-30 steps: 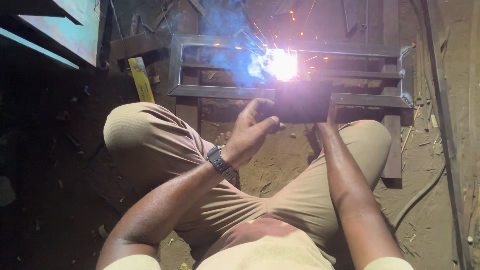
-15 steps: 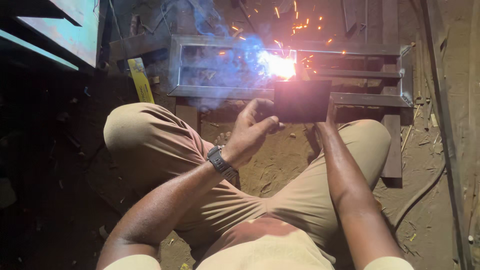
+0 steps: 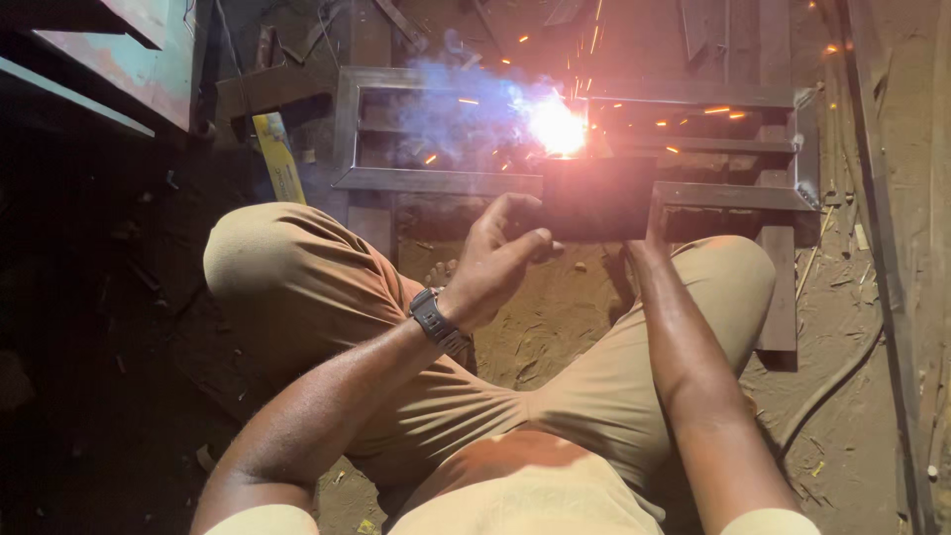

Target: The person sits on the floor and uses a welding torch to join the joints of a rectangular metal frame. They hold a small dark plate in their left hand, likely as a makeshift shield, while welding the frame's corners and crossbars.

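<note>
Here the left hand has its fingers curled, the tips closing on the left edge of a dark rectangular shield and holding it upright, so the plate stands directly to the right of the fingertips and reaches across to the right hand. That hand is mostly hidden behind the shield's lower right corner; I cannot tell whether its fingers are open or gripping anything. Just beyond the shield's top edge a white welding arc burns on the near rail of a rectangular steel frame, with orange sparks scattering right and bluish smoke drifting left over the frame's open middle. The frame lies flat on the sandy ground, its right end near a dark cable. A black wristwatch sits on the left wrist, above bent knees in tan trousers.
</note>
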